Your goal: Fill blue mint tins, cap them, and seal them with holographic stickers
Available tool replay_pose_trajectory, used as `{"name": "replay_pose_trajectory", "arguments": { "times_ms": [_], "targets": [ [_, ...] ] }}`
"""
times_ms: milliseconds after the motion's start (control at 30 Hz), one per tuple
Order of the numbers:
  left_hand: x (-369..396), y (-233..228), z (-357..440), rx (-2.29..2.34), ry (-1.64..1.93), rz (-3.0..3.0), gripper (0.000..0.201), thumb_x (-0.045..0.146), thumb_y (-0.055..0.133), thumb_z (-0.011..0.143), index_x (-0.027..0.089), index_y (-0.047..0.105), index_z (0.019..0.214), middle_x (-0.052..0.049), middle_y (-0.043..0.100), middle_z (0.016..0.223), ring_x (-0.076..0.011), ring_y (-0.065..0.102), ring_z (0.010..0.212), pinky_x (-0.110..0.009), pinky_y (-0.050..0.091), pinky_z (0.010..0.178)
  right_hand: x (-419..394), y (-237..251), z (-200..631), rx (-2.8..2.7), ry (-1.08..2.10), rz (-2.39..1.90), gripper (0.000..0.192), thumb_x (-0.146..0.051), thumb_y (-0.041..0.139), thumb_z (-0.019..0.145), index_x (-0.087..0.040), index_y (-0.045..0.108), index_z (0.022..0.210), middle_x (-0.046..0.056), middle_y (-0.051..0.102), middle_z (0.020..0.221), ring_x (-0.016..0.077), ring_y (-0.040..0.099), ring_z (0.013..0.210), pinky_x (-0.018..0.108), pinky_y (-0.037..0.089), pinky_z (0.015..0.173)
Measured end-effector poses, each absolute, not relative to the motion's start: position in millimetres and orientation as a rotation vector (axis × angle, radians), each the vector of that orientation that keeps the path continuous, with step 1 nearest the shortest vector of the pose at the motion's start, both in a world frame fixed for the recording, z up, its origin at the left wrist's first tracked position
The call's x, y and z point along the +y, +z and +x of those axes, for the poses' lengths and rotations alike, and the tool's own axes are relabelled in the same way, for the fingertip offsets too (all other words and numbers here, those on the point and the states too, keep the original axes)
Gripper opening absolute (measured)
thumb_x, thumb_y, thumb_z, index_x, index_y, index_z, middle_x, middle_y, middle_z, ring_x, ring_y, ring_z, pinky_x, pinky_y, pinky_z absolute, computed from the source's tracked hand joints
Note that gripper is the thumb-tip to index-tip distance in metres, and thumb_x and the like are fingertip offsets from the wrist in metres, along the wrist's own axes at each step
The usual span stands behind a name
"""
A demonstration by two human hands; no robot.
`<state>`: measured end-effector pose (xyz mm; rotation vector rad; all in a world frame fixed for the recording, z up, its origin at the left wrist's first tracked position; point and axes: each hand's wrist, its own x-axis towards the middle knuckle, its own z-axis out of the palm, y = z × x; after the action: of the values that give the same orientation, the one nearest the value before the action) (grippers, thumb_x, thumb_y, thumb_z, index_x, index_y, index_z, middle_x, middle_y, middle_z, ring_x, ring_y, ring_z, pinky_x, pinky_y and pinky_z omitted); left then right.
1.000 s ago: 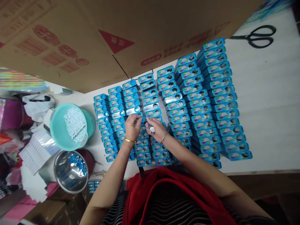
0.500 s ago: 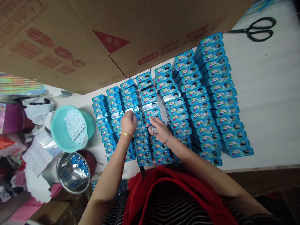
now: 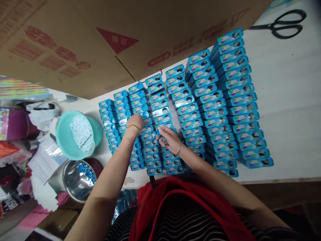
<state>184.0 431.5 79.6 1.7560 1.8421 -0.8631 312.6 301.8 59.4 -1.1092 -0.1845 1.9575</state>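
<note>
Dozens of blue tins (image 3: 213, 110) stand in rows on the white table (image 3: 288, 100). Left hand (image 3: 135, 122) pinches one tin's edge; right hand (image 3: 168, 139), fingers loosely curled, holds small silver discs just beside. Teal bucket (image 3: 94, 125) holds white pellets (image 3: 79, 132); steel bowl (image 3: 69, 177) holds blue caps (image 3: 85, 171).

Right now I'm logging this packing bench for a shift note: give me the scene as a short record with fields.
Left hand: on the rows of blue boxes
Right hand: over the boxes, small silvery piece at the fingers
Table: white, boxes in columns
Left side: teal tub of white bits; steel bowl
Far corner: black scissors
</note>
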Motion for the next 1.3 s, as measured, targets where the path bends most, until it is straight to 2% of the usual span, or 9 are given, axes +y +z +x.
{"name": "replay_pose_trajectory", "arguments": {
  "times_ms": [167, 267, 333, 467, 633, 833, 1000, 1133, 1300],
  "targets": [
    [417.6, 80.2, 178.9, 1.913, -0.646, 1.842, 0.031, 0.047, 0.06, 0.082, 0.017, 0.068, 0.081, -0.015, 0.069, 0.09, -0.0282, 0.065, 0.09, -0.033, 0.046, 0.073, 299.0, 66.0, 309.7, -0.036, 2.006, -1.053, 0.05, -0.062, 0.072, 0.066, -0.021, 0.045, 0.072, -0.006, 0.056, 0.059, 0.0044, 0.04, 0.036, 0.019, 0.016, 0.035],
    [384.0, 85.0, 174.2, 1.744, -0.136, 1.88, 0.021, 0.037, 0.062, 0.082, 0.019, 0.065, 0.092, -0.007, 0.066, 0.082, -0.021, 0.063, 0.08, -0.03, 0.046, 0.071, 295.1, 70.2, 309.0, 0.044, 1.997, -1.05, 0.054, -0.064, 0.073, 0.064, -0.021, 0.042, 0.069, -0.006, 0.053, 0.053, 0.0045, 0.038, 0.034, 0.019, 0.017, 0.034],
    [357.0, 88.6, 171.3, 1.47, 0.186, 1.839, 0.025, 0.033, 0.064, 0.08, 0.02, 0.063, 0.101, -0.004, 0.064, 0.085, -0.0169, 0.06, 0.081, -0.028, 0.047, 0.075, 291.3, 72.4, 307.5, 0.043, 1.988, -1.081, 0.054, -0.066, 0.073, 0.062, -0.021, 0.044, 0.069, -0.007, 0.052, 0.05, 0.0047, 0.037, 0.033, 0.019, 0.017, 0.033],
    [320.9, 89.8, 166.1, 1.326, 0.438, 1.713, 0.012, 0.03, 0.063, 0.078, 0.019, 0.061, 0.081, -0.002, 0.062, 0.082, -0.0149, 0.057, 0.081, -0.028, 0.047, 0.077, 284.1, 76.6, 299.5, -0.017, 2.027, -1.15, 0.055, -0.07, 0.07, 0.062, -0.02, 0.05, 0.073, -0.007, 0.05, 0.046, 0.0052, 0.038, 0.033, 0.018, 0.015, 0.033],
    [342.6, 81.1, 161.2, 1.798, 0.184, 1.618, 0.013, 0.027, 0.057, 0.08, 0.019, 0.054, 0.071, 0.001, 0.058, 0.065, -0.0128, 0.053, 0.062, -0.024, 0.041, 0.061, 279.6, 80.2, 297.8, -0.094, 2.028, -1.229, 0.06, -0.077, 0.058, 0.068, -0.018, 0.056, 0.077, -0.006, 0.048, 0.044, 0.0062, 0.036, 0.032, 0.02, 0.015, 0.033],
    [384.4, 78.5, 175.5, 1.883, -0.587, 1.769, 0.026, 0.042, 0.061, 0.081, 0.019, 0.063, 0.072, -0.012, 0.07, 0.089, -0.0256, 0.064, 0.085, -0.031, 0.044, 0.068, 275.6, 70.6, 309.5, -0.147, 2.061, -1.242, 0.064, -0.081, 0.048, 0.071, -0.018, 0.058, 0.075, -0.004, 0.047, 0.042, 0.0075, 0.036, 0.033, 0.022, 0.019, 0.035],
    [391.6, 78.6, 182.9, 1.912, -0.818, 1.729, 0.039, 0.053, 0.058, 0.082, 0.016, 0.069, 0.087, -0.018, 0.069, 0.1, -0.0312, 0.065, 0.093, -0.034, 0.047, 0.073, 273.6, 65.6, 307.2, -0.195, 2.084, -1.246, 0.064, -0.081, 0.045, 0.074, -0.018, 0.058, 0.071, -0.003, 0.046, 0.04, 0.0078, 0.035, 0.032, 0.022, 0.019, 0.035],
    [380.5, 87.9, 178.9, 1.901, -0.67, 1.801, 0.031, 0.046, 0.059, 0.083, 0.017, 0.068, 0.086, -0.015, 0.069, 0.093, -0.0293, 0.065, 0.09, -0.035, 0.048, 0.074, 269.8, 67.0, 302.3, -0.191, 2.113, -1.256, 0.067, -0.083, 0.044, 0.072, -0.018, 0.056, 0.066, -0.003, 0.044, 0.037, 0.0078, 0.034, 0.03, 0.022, 0.019, 0.033],
    [318.8, 99.6, 173.9, 1.341, 0.167, 1.865, 0.021, 0.031, 0.065, 0.079, 0.02, 0.064, 0.096, -0.005, 0.065, 0.089, -0.0182, 0.061, 0.087, -0.031, 0.048, 0.081, 261.1, 66.6, 298.0, -0.061, 2.109, -1.246, 0.065, -0.084, 0.046, 0.07, -0.02, 0.049, 0.059, -0.004, 0.04, 0.033, 0.007, 0.031, 0.027, 0.021, 0.019, 0.031]
  ]
}}
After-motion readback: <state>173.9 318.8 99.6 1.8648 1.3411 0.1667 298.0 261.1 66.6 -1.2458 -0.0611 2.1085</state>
